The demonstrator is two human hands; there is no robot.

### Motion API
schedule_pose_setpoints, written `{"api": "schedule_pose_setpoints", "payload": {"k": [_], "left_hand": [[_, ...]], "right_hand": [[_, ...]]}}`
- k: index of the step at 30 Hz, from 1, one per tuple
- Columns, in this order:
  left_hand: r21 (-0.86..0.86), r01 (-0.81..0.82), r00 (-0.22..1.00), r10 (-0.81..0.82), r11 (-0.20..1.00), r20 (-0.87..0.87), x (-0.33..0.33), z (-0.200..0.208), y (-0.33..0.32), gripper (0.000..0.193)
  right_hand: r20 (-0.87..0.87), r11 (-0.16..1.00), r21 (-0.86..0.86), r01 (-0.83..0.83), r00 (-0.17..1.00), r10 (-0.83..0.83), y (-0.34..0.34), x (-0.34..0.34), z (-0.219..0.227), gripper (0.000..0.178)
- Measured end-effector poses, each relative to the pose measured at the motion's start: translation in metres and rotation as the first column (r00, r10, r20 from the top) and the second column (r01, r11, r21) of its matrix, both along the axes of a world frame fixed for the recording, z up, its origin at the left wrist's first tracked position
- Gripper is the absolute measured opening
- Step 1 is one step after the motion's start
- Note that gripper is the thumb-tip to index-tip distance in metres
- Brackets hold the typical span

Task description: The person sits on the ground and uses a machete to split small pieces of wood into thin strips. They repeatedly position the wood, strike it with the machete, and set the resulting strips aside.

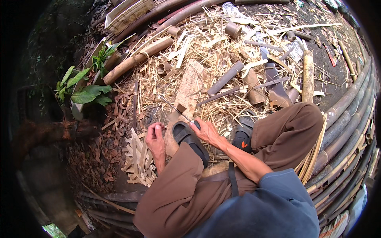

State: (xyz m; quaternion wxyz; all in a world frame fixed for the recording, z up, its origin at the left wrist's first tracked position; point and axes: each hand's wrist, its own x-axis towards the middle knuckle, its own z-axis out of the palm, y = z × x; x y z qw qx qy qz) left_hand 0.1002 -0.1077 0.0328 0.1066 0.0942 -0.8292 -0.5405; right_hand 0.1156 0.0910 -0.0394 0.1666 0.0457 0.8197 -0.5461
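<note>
My right hand (206, 131) is wrapped around the dark handle of a long, thin metal tool (168, 102). The tool's narrow shaft slants up and left over a worn wooden board (190, 85); whether it is a blade or a rod I cannot tell. A small brown block (181, 107) shows against the shaft, and I cannot tell if it is fixed to it. My left hand (156, 142) is beside the board, left of my shoe (186, 137), its fingers curled and thumb pressed in. What it pinches, if anything, is too small to make out.
Split bamboo pieces (139, 158) lie piled beside my left forearm. Shavings, cut bamboo tubes (254, 85) and a saw blade (226, 94) cover the ground ahead. Long bamboo poles (341, 135) line the right side. A pale crate (129, 16) stands far left.
</note>
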Motion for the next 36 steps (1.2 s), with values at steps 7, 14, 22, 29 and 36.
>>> {"api": "schedule_pose_setpoints", "payload": {"k": [7,14,22,29,36], "left_hand": [[0.068,0.154,0.977,-0.142,0.986,-0.160,-0.062,0.005,0.027,0.036],[-0.231,0.162,0.978,-0.187,0.959,-0.092,-0.122,-0.030,0.048,0.035],[-0.445,0.335,0.941,-0.319,0.830,0.114,-0.114,-0.154,0.078,0.023],[0.560,0.054,0.914,-0.268,0.827,0.306,-0.119,-0.131,0.061,0.015],[0.872,-0.030,0.958,-0.236,0.488,0.165,-0.052,-0.071,0.062,0.018]], "right_hand": [[0.012,1.000,0.027,-0.010,1.000,0.010,0.008,0.003,-0.096,0.050],[0.114,0.995,-0.080,0.062,0.992,-0.053,0.024,0.005,-0.053,0.051],[0.054,0.926,-0.003,0.376,0.925,-0.376,0.052,-0.005,-0.010,0.047],[-0.065,0.891,0.375,0.258,0.966,-0.252,0.070,0.002,-0.040,0.049],[-0.038,0.975,-0.223,0.000,0.999,-0.009,0.028,-0.031,0.022,0.041]]}}
